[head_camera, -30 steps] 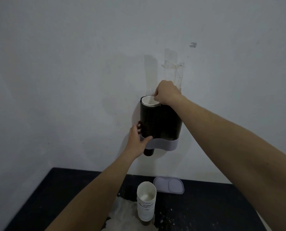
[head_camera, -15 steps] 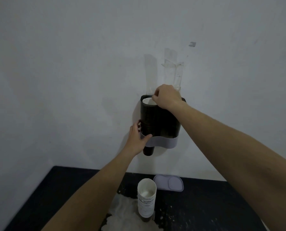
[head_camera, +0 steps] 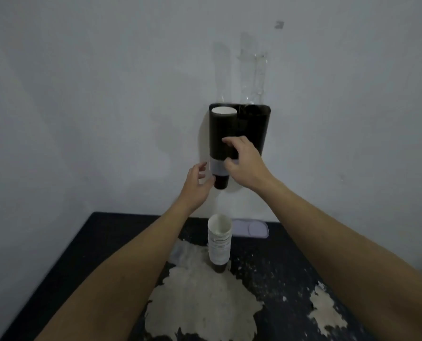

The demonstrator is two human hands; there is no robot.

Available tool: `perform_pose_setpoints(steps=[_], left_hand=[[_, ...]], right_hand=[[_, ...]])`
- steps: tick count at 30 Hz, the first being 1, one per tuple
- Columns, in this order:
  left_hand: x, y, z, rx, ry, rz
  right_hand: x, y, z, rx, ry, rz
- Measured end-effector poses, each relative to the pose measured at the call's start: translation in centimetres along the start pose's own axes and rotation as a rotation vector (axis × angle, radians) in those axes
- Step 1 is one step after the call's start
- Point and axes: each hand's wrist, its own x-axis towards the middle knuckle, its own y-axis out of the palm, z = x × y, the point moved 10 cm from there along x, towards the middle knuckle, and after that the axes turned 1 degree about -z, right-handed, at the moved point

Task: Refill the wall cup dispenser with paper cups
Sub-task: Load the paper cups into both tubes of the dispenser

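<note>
- Your dispenser [head_camera: 239, 129] hangs on the wall [head_camera: 82, 94], a dark holder with two tubes side by side and a pale band low on its front.
- The left tube shows the white rim of a cup [head_camera: 224, 111] at its top; a dark cup bottom [head_camera: 221, 183] pokes out below the band.
- The right tube looks dark inside; you cannot tell from here what it holds.
- Your right hand [head_camera: 244, 163] is at the lower front of the dispenser, fingers and thumb curved loosely. Whether it grips or only touches the front, the view does not settle.
- Your left hand [head_camera: 197, 183] sits just left of the poking cup bottom, fingers relaxed and spread, thumb close to or touching the cup, holding nothing.
- A stack of paper cups [head_camera: 219, 242] stands upright on the dark bench [head_camera: 106, 242] below, mouth up.
- A pale lid [head_camera: 253, 229] lies flat behind the stack, near the wall.
- Pale patches [head_camera: 200, 303] mark the bench top.
</note>
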Motion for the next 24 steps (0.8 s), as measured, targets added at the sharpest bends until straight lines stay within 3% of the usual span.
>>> perform_pose_setpoints(steps=[5,11,17,24], left_hand=[[-4.2,1.0,6.2,-0.119,-0.141,0.013],[-9.1,4.1,15.0,-0.072,-0.288,0.126],[-12.9,9.3,21.1,-0.06,-0.366,0.378],[-12.5,12.2,25.4,-0.168,-0.321,0.338]], right_hand=[[-7.6,5.6,-8.2,-0.007,0.213,0.213],[-15.8,14.3,-16.0,0.004,0.381,0.531],[-19.3,20.0,-19.8,0.145,0.417,0.563],[-20.6,23.4,-22.9,0.198,0.394,0.521]])
